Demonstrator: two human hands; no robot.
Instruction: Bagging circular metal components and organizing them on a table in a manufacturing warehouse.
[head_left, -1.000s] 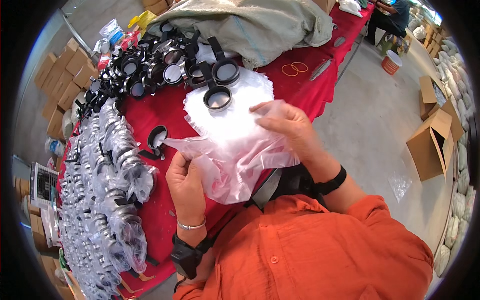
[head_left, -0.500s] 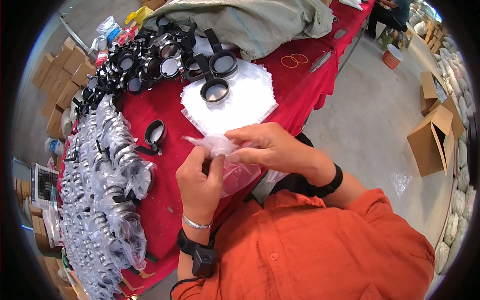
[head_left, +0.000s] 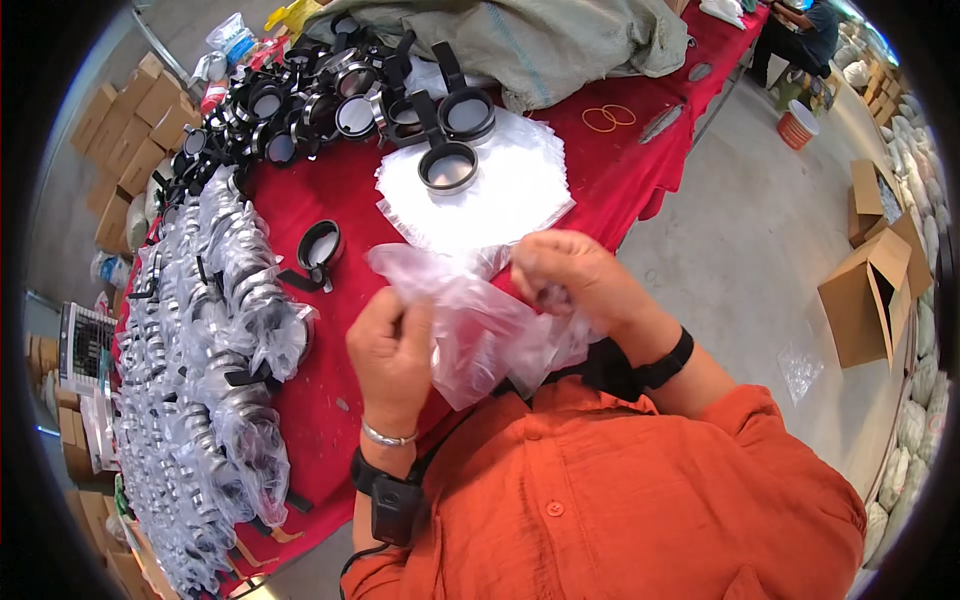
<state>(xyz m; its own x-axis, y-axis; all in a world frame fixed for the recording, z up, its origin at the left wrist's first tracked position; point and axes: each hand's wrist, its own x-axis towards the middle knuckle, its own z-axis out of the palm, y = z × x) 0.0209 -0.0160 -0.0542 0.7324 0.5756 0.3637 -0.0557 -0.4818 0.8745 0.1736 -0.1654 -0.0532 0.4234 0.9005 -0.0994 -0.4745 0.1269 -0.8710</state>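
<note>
Left hand: the left hand (head_left: 392,352) is closed on one edge of a thin, clear, crumpled plastic bag (head_left: 470,325), pinched between thumb and fingers; a silver bangle and a black wrist device are worn below it.
Right hand: the right hand (head_left: 567,283) is clenched on the opposite edge of the same bag, so that the film is drawn apart between the two hands, apparently to part its mouth.
Bag position: the bag is held in the air in front of the orange shirt, just above the near edge of the red-covered worktop (head_left: 340,200); nothing can be made out inside it.
Nearest loose item: a single black round ring-shaped lens with a folding handle (head_left: 318,248) is laid on the red cloth just beyond the left hand, within easy reach.
Bag supply: a flat stack of clear plastic bags (head_left: 480,200) is weighted by another black round lens (head_left: 447,166).
Unpacked stock: a heap of black lenses (head_left: 300,100) is gathered at the far end.
Packed stock: rows of bagged lenses (head_left: 200,350) are lined along the left side.
Surroundings: open cardboard boxes (head_left: 870,290) are stood on the concrete floor to the right.
</note>
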